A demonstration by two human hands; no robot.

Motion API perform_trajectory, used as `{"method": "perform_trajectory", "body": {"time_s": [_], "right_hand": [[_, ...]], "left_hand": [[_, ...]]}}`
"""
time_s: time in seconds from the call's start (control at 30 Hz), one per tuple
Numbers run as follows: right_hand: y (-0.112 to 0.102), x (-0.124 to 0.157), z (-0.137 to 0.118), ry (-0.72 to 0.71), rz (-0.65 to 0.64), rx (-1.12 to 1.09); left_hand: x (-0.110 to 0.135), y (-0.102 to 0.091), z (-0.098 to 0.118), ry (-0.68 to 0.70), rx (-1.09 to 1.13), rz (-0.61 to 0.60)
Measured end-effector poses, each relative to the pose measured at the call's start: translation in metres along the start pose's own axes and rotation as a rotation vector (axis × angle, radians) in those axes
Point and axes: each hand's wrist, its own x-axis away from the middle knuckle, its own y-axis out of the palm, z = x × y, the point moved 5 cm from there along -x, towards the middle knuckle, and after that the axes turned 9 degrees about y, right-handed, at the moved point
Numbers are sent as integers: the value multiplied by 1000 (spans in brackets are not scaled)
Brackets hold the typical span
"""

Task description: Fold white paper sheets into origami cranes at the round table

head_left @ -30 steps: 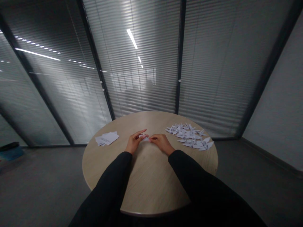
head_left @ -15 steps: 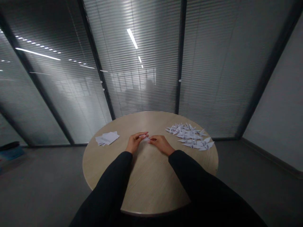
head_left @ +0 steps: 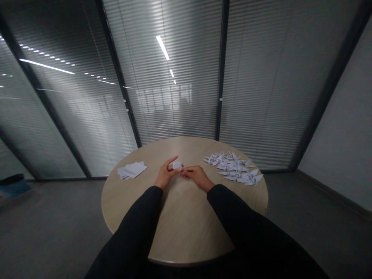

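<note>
A small folded piece of white paper (head_left: 176,165) is held just above the round wooden table (head_left: 186,228), near its far middle. My left hand (head_left: 164,175) pinches the paper's left side with thumb and fingers, the index finger raised. My right hand (head_left: 196,175) meets it from the right, fingers closed on the paper's lower right edge. Both forearms are in black sleeves.
A loose stack of flat white paper sheets (head_left: 131,170) lies at the table's left. A heap of several folded white paper cranes (head_left: 234,167) covers the right far side. Glass walls with blinds stand behind the table; grey floor surrounds it.
The paper has been lifted and turned up from lying flat on the table, so more of its white face shows. My left index finger has risen; both hands stayed in place.
</note>
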Motion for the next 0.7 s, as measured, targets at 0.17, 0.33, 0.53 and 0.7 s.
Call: {"method": "perform_trajectory", "body": {"time_s": [0.17,0.33,0.53,0.7], "right_hand": [[5,1,-3,-9,-63,-9],[-16,2,-14,-48,231,52],[-12,4,-23,-188,194,106],[-11,5,-25,-217,190,123]], "left_hand": [[-3,-6,-6,9,-41,53],[-3,-9,-4,106,-350,47],[6,4,-1,166,-582,-138],[5,6,-3,156,-570,-191]]}}
